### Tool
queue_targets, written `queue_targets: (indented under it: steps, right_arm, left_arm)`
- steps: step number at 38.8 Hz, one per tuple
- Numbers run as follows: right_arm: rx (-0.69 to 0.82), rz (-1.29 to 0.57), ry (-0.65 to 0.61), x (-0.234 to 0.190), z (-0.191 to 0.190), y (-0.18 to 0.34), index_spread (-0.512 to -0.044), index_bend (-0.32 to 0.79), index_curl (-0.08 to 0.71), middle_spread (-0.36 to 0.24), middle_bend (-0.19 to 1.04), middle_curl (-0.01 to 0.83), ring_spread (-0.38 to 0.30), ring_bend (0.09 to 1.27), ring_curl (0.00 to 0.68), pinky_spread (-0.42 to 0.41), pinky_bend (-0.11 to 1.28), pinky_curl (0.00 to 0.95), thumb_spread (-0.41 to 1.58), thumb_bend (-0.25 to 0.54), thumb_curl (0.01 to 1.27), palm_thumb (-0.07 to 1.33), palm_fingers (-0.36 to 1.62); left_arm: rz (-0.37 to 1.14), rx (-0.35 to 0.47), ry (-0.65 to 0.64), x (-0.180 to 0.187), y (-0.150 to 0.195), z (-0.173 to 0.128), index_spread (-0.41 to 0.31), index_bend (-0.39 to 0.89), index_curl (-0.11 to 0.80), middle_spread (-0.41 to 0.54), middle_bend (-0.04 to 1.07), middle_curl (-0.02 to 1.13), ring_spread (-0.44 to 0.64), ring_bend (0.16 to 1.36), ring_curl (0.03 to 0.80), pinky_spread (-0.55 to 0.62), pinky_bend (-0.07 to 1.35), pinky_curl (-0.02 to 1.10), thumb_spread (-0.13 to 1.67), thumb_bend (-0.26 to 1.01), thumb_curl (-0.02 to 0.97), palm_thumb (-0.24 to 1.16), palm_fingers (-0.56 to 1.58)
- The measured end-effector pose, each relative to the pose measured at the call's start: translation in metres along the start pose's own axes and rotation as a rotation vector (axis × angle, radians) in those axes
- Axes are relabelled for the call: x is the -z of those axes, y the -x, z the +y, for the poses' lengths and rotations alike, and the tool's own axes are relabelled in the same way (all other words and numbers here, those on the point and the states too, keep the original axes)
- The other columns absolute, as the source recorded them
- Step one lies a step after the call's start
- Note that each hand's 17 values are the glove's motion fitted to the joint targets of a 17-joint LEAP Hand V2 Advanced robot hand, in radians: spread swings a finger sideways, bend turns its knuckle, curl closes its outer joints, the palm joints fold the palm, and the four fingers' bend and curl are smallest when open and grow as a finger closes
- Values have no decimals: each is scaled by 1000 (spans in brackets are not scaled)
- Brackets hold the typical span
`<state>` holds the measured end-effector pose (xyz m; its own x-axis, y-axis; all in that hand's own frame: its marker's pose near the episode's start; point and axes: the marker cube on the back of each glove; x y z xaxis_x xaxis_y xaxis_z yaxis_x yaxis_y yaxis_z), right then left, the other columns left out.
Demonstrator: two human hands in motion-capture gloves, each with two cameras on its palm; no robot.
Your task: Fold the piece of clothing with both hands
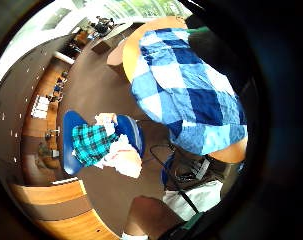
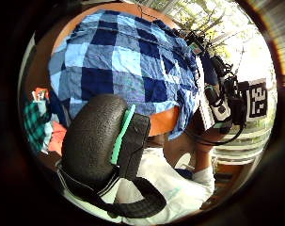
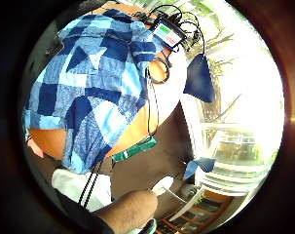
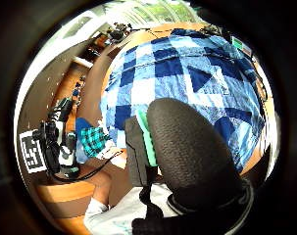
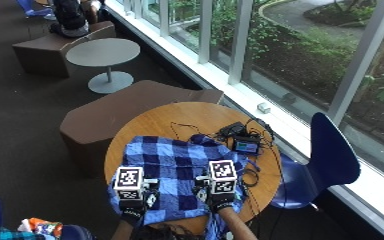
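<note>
My round wooden table (image 5: 165, 120) carries a small device with a lit screen (image 5: 247, 146) amid black cables (image 5: 255, 127) on its window side. A blue chair (image 5: 330, 155) stands to my right. A grey round table (image 5: 103, 52) and brown benches (image 5: 119, 112) lie beyond.

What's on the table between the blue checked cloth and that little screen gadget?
In the outside view, only black cables on bare wood of the table lie between the cloth and the gadget.

Overhead cam + 4 palm cams, shared shirt (image 5: 179, 175)
</note>
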<state>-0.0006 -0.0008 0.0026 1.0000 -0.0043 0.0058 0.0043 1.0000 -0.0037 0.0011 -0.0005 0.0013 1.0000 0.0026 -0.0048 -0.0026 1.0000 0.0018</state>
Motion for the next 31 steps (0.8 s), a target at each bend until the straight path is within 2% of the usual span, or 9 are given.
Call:
queue_targets:
  steps: [1, 5, 12, 18, 25, 29, 31]
  right_arm:
    - [0, -1, 1, -1, 0, 0, -194, 210, 57, -17, 208, 49, 43, 212, 28, 115, 367, 80, 449, 121, 42, 190, 288]
    - [4, -2, 7, -4, 1, 1, -276, 193, 120, -24, 199, 94, 65, 214, 69, 168, 391, 141, 728, 128, 72, 213, 264]
    - [23, 9, 20, -6, 7, 2, -342, 174, 179, -31, 194, 152, 87, 209, 108, 214, 398, 193, 1009, 111, 118, 223, 238]
    - [49, 10, 49, -14, 19, 0, -365, 170, 212, -33, 190, 188, 96, 208, 132, 231, 398, 220, 1130, 88, 149, 227, 224]
    - [63, -10, 117, -49, 37, -14, -377, 151, 233, -34, 188, 220, 101, 215, 156, 236, 416, 252, 1195, 60, 183, 238, 212]
    - [43, -29, 177, -75, 47, -25, -368, 118, 227, -35, 178, 230, 103, 249, 177, 229, 469, 275, 1192, 48, 206, 261, 219]
    - [31, -45, 224, -87, 52, -32, -351, 79, 210, -29, 161, 228, 89, 313, 195, 194, 544, 295, 1181, 54, 223, 299, 282]
  left_arm:
    - [2, -1, 0, 0, 0, 0, -49, 106, 29, -2, 239, 65, 64, 457, 92, 105, 394, 70, 431, 40, 23, 73, 551]
    - [11, -6, 5, 2, -4, 3, -71, 109, 65, 1, 240, 146, 94, 506, 173, 159, 444, 146, 687, 34, 49, 80, 504]
    - [3, -15, 16, -7, -7, 5, -90, 123, 109, 3, 233, 214, 121, 541, 225, 211, 472, 194, 941, 12, 94, 81, 454]
    - [14, -24, 41, -14, -8, 16, -96, 122, 140, 4, 234, 252, 130, 552, 244, 234, 486, 216, 1048, -8, 127, 81, 432]
    - [-11, -35, 137, -39, -4, 38, -100, 126, 171, 7, 224, 286, 136, 563, 261, 246, 499, 236, 1106, -17, 159, 73, 413]
    - [-24, -43, 236, -64, 0, 50, -101, 119, 182, 12, 224, 303, 138, 569, 268, 250, 505, 246, 1114, -17, 176, 75, 403]
    - [-36, -44, 296, -81, 5, 54, -98, 116, 185, 14, 217, 309, 145, 579, 274, 258, 508, 251, 1099, -17, 188, 82, 387]
